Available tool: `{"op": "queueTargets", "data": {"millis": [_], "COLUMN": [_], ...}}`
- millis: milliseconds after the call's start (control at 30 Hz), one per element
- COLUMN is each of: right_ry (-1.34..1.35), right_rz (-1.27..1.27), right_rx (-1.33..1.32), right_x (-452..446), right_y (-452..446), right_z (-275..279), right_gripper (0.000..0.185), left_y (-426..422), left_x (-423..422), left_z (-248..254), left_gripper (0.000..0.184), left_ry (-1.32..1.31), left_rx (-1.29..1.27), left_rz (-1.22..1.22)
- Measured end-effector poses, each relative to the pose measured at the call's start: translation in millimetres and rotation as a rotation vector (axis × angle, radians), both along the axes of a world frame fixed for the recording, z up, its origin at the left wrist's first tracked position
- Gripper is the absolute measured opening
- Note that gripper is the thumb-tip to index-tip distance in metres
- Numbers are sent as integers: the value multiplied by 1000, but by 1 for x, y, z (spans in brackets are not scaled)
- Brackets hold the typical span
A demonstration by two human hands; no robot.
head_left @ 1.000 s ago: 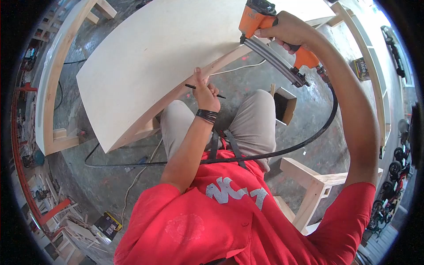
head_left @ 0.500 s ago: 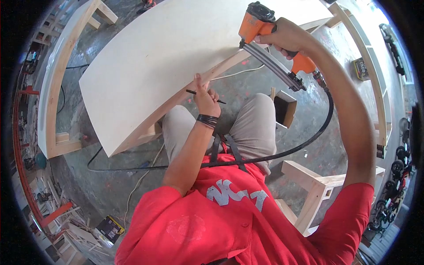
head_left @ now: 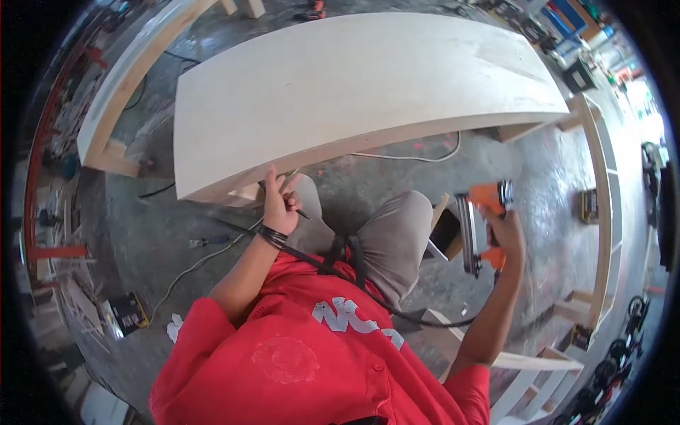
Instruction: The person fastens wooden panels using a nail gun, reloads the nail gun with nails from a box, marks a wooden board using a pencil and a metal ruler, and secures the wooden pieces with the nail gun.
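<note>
My right hand (head_left: 506, 230) is wrapped round the handle of an orange nail gun (head_left: 487, 195), held out to the right of my knees with its long grey magazine towards me. A black air hose (head_left: 425, 322) runs across my lap. My left hand (head_left: 280, 209) keeps a thin dark pencil (head_left: 303, 214) between its curled fingers, index finger raised near the wooden frame edge (head_left: 283, 164). In front of me lies a large pale plywood panel (head_left: 354, 78) on that frame. Whether the left fingertip touches the wood, I cannot tell.
An open box (head_left: 445, 237) stands beside my right knee. Wooden frames stand on the left (head_left: 106, 106) and right (head_left: 602, 191). A pale cable (head_left: 188, 273) crosses the concrete floor, and a black-and-yellow box (head_left: 127, 315) sits at the lower left.
My right hand has brought the nail gun away from the panel's edge, down and to the right. My left hand has shifted left and lower, still with the pencil. The view has turned.
</note>
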State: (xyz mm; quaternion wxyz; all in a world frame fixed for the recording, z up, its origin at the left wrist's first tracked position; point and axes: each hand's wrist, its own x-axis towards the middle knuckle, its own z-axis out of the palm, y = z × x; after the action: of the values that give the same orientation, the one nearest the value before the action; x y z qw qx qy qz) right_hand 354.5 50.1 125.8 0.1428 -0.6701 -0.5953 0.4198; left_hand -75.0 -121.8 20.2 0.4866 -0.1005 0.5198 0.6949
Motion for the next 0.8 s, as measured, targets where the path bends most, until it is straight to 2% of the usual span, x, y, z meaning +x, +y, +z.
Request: {"op": "queueTargets", "data": {"millis": [100, 167, 233, 267, 433, 533, 567, 633, 667, 800], "right_ry": [30, 56, 37, 24, -79, -206, -214, -249, -259, -256], "right_rz": [-63, -129, -176, -230, -239, -172, -195, -260, -292, -371], "right_rx": [-52, -101, -158, -206, -158, -24, -16, 42, 37, 144], "right_x": [44, 52, 73, 81, 86, 82, 76, 59, 54, 20], "right_y": [-18, -42, -57, -60, -60, -46, -42, -37, -38, -41], "right_z": [-74, -91, -117, -119, -85, -63, -50, -22, -13, 35], "right_gripper": [35, 35, 34, 34, 37, 43, 43, 41, 41, 37], "left_y": [-21, -27, -30, -31, -32, -38, -39, -42, -38, -47], "left_x": [-27, -43, -54, -57, -79, -84, -86, -91, -85, -97], "left_z": [2, 16, 22, 24, 24, 23, 18, 10, 24, 3], "left_gripper": [110, 111, 110, 80, 77, 66, 66, 65, 62, 58], "left_ry": [78, 102, 69, 51, -53, 19, 9, 15, 56, 189], "left_rx": [-2, 27, -55, -23, -51, -45, -37, 137, 75, 89], "left_rz": [147, 147, 302, 375, 367, 420, 397, 328, 386, 219]}}
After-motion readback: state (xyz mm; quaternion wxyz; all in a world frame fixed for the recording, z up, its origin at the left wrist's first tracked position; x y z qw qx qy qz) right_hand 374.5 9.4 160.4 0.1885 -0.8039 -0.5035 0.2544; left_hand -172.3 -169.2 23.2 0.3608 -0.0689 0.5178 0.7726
